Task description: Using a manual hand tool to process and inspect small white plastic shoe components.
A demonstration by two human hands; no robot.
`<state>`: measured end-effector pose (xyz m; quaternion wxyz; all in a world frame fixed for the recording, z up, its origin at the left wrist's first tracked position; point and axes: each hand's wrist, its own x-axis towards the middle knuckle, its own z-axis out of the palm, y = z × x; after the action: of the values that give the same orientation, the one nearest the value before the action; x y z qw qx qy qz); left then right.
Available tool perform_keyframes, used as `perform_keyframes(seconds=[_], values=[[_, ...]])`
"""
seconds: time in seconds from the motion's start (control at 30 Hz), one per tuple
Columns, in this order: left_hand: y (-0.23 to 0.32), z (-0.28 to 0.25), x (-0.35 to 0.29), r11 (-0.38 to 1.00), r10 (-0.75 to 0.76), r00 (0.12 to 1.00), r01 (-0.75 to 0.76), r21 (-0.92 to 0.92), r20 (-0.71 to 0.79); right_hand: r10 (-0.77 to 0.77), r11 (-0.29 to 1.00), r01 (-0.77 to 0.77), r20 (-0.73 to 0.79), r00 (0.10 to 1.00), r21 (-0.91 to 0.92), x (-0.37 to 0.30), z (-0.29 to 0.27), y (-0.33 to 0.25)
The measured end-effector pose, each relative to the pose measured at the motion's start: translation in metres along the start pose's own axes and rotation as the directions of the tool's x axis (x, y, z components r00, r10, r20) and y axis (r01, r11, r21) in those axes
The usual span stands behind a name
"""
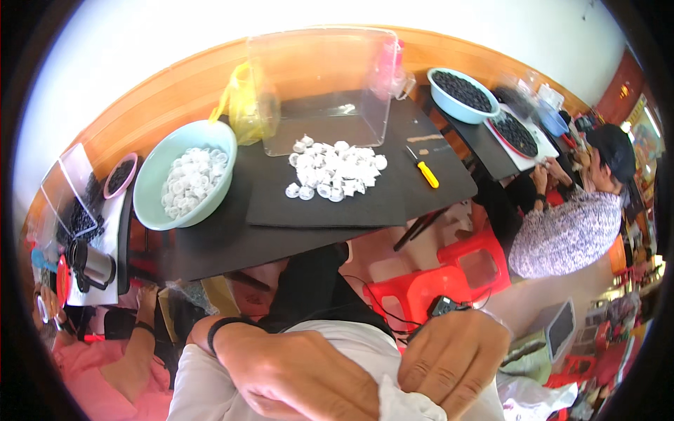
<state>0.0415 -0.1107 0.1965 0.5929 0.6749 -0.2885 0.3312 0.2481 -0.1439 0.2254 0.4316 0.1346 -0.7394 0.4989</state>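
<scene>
Close to my body, my left hand [298, 365], with a black band on its wrist, is closed with its fingertips against a bunched white cloth [407, 401]. My right hand [456, 354] is curled round the other side of that cloth. I cannot tell whether the cloth is separate from my light shirt [344, 344]. Beyond my lap, a pile of small white pieces [333, 168] lies on a black board [316, 214] on the dark table [210, 249]. A yellow-handled screwdriver [426, 172] rests to the right of the pile.
A pale green basin [144, 193] holds similar pieces at left. Behind the pile stand a clear plastic box [323, 77] and a yellow bag [247, 112]. Red stools [414, 288] and cables are under the table's right side. Co-workers sit at both sides, near bowls of black pieces [461, 91].
</scene>
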Motion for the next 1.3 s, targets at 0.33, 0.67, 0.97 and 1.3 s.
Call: perform_keyframes(seconds=[0.33,0.67,0.97,1.3], values=[[0.044,-0.042,-0.028,0.95,0.096,0.963,-0.013,-0.313,0.251,0.113,0.993,-0.113,-0.008,0.994,0.033,0.009,0.028,0.055],[0.011,-0.042,-0.066,0.996,-0.04,0.696,0.082,0.024,-0.717,0.017,0.871,-0.138,0.251,0.968,0.472,0.021,0.055,0.059],[-0.005,-0.045,-0.08,0.941,-0.277,0.707,0.337,-0.035,-0.651,-0.01,0.924,-0.02,0.078,0.997,0.381,-0.003,0.075,0.057],[0.02,-0.064,-0.11,0.881,-0.177,0.584,0.454,0.137,-0.792,0.403,0.778,-0.535,-0.39,0.828,-0.331,-0.074,-0.074,0.034]])
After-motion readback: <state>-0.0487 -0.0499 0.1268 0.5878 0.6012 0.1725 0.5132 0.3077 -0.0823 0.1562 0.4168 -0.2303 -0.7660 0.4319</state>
